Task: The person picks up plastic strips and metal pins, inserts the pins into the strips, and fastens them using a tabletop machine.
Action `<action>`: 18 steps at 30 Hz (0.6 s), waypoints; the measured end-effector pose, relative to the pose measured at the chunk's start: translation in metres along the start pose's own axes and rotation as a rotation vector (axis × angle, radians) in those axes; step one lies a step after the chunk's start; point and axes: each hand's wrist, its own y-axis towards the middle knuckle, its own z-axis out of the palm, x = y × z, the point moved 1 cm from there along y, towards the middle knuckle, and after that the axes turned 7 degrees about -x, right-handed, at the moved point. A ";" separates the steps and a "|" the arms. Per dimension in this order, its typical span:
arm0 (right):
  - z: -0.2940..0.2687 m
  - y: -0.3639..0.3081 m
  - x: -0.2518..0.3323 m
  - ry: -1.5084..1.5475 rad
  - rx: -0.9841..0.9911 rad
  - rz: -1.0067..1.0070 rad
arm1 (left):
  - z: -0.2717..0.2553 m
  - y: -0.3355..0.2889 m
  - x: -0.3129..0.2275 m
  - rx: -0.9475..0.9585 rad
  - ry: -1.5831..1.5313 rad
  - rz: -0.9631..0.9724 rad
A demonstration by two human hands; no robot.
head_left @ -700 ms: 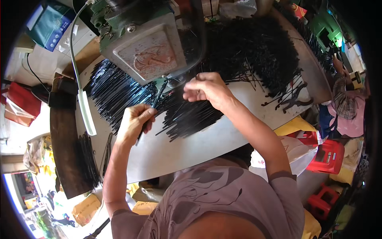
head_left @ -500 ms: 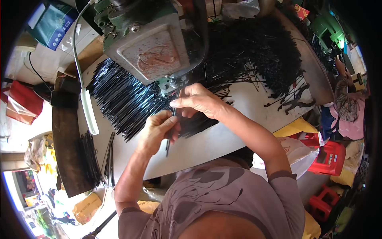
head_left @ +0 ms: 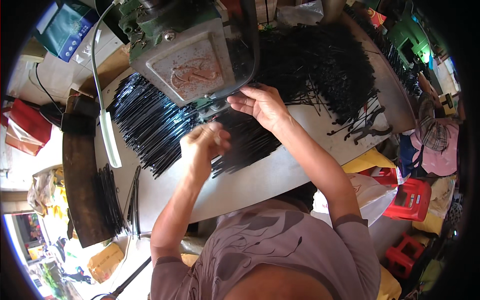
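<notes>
My left hand is raised over the front of a wide spread of thin black rods. Its fingers are curled and blurred by motion, so whether anything is in them cannot be made out. My right hand reaches to the lower right edge of a green and grey machine head. Its fingers are stretched out and a little apart, with a ring on one, and I see no rod in them. The small metal tooling under the machine head lies between my two hands, partly covered.
A dense heap of black rods covers the table's far right, with pliers beside it. A white-tipped lamp arm hangs at left. More rods lean near a dark curved board. Red stools stand at right.
My hands have moved apart. The dark rod held between them is no longer visible there. My right hand has shifted up and right, and my left hand has drawn away from it.
</notes>
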 end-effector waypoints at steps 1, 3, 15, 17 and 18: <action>0.002 -0.001 0.000 -0.001 0.002 -0.001 | -0.004 0.010 -0.002 0.010 -0.115 -0.032; 0.007 -0.003 0.000 -0.005 -0.018 -0.012 | -0.009 0.026 -0.008 -0.001 -0.291 -0.094; 0.014 -0.005 -0.006 0.035 -0.076 -0.053 | -0.011 0.051 -0.005 -0.065 -0.325 0.001; 0.011 -0.007 -0.008 0.056 -0.073 -0.052 | -0.009 0.047 -0.003 -0.081 -0.336 -0.018; 0.010 -0.007 -0.010 0.078 -0.065 -0.048 | -0.008 0.045 -0.002 -0.100 -0.349 -0.035</action>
